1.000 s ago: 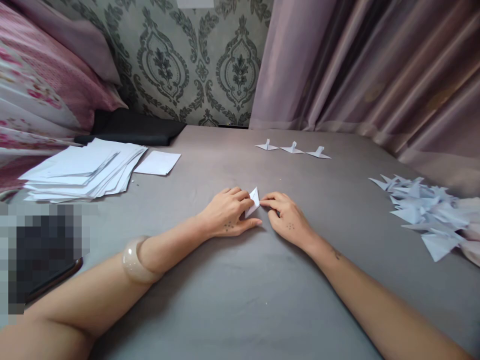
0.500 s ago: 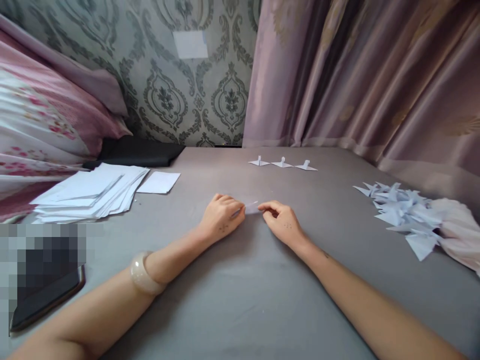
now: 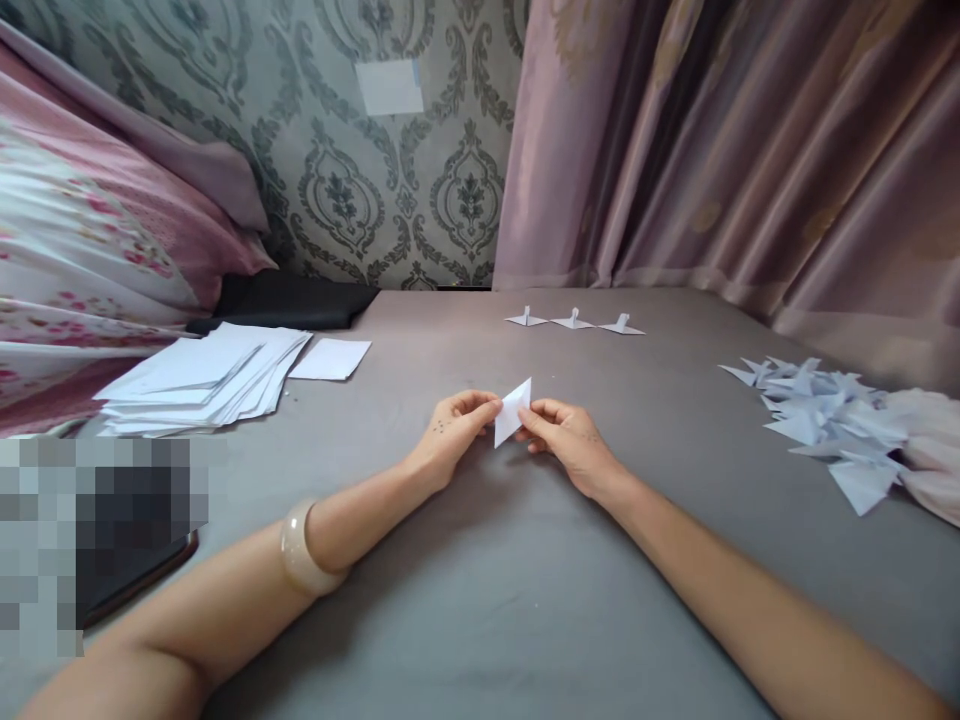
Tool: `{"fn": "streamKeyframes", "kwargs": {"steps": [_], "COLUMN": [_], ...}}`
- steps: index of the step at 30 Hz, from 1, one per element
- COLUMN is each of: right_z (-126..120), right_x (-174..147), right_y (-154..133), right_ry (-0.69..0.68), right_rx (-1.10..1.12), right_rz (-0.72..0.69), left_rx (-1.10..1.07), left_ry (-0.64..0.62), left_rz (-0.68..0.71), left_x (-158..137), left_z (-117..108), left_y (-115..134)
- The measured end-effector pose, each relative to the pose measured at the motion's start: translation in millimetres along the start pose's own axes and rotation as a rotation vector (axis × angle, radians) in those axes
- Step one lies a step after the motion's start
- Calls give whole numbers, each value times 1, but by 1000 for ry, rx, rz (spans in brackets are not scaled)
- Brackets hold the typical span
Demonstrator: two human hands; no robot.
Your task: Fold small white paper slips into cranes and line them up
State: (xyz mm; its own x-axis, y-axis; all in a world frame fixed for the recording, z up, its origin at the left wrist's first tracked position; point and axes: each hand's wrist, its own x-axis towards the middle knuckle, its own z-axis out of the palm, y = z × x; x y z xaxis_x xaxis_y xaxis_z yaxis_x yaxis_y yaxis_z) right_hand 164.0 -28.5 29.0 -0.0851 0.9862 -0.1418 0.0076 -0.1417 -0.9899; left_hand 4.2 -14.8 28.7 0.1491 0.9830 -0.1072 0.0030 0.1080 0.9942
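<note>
Between my two hands a small piece of white folded paper (image 3: 511, 413) is held up at a slant, one pointed corner upward and another downward. My left hand (image 3: 454, 424) pinches its left edge between thumb and fingers. On the other side, my right hand (image 3: 564, 434) grips the right edge, thumb in front. The lower fingers of both hands are partly hidden. Further back on the grey surface stand three small folded paper figures (image 3: 574, 319) in a row, each with a raised middle and wing-like sides.
A stack of white paper sheets (image 3: 196, 385) lies at left, with a small square pile of paper (image 3: 331, 359) beside it. Several folded paper figures (image 3: 832, 415) are heaped at right by a pale cloth (image 3: 937, 450). A dark device (image 3: 139, 580), partly blurred, is at lower left.
The folded paper has been lifted and turned, and now shows a broad pointed face. Both hands have rotated so the thumbs face me, and the right has closed on the paper. The view shifted slightly.
</note>
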Motion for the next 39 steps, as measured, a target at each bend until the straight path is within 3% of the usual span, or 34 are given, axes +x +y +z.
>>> {"fn": "streamKeyframes", "kwargs": {"steps": [5, 10, 21, 26, 34, 39], "right_z": [-8, -7, -1, -12, -15, -13], "right_x": [2, 6, 4, 0, -2, -1], "right_y": [-3, 4, 6, 10, 9, 8], "right_ry": [-113, -4, 146, -14, -64, -42], "right_rx": [-113, -301, -1024, -1026, -976, -935], "right_rz": [41, 65, -192, -401, -390, -371], "left_rx": [67, 285, 808, 842, 811, 792], "left_ry": [-42, -43, -82, -261, -392, -380], "left_rz": [-20, 40, 341, 331, 269, 252], "left_x": [4, 5, 9, 8, 14, 17], "left_z": [-2, -5, -11, -19, -32, -32], "left_y": [-3, -6, -8, -2, 7, 6]}}
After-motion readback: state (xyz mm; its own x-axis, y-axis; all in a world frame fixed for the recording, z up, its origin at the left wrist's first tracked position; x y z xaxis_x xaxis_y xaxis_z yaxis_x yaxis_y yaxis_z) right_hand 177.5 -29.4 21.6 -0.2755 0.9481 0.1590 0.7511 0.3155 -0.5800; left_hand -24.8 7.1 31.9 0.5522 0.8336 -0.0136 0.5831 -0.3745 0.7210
